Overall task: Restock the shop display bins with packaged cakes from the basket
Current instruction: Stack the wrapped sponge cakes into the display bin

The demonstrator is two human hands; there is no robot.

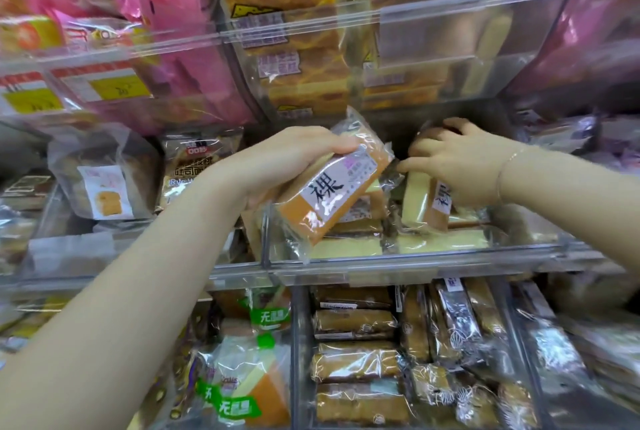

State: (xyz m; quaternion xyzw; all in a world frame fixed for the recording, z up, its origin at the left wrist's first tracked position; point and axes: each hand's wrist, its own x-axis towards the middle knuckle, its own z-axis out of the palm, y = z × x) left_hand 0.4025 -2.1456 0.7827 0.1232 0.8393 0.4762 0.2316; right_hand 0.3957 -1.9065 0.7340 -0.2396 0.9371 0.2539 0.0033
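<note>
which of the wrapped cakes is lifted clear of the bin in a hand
The orange-topped cake with the white label, gripped by the left hand. It is tilted above the bin's front wall; the others lie inside.
</note>
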